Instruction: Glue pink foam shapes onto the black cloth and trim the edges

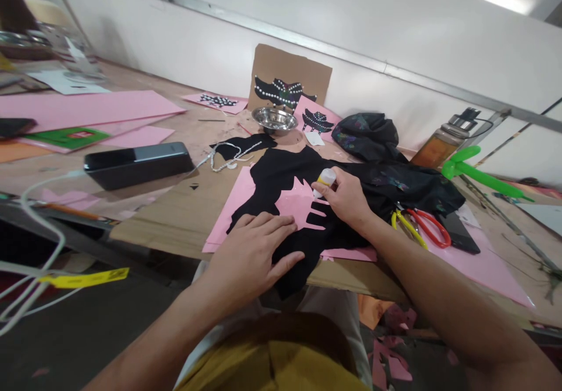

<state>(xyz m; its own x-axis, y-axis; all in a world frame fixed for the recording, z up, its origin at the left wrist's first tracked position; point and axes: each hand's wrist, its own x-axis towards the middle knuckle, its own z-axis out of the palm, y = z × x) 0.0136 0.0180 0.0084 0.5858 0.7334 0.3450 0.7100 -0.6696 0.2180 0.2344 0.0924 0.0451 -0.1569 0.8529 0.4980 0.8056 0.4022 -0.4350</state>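
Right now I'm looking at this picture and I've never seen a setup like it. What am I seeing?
There's no machine here, just a person's two bare hands, filmed by one camera worn on that person's head, facing forward and down. The left hand lies flat across black cloth, reaching a jagged pink shape. The right hand holds a small white bottle by the shape's edge. Pink sheets and cardboard lie under the cloth. Beyond them on the table sits a metal bowl.

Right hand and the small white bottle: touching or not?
Touching. The head view shows the right hand gripping the small white bottle, its thumb lying across the bottle's near side.
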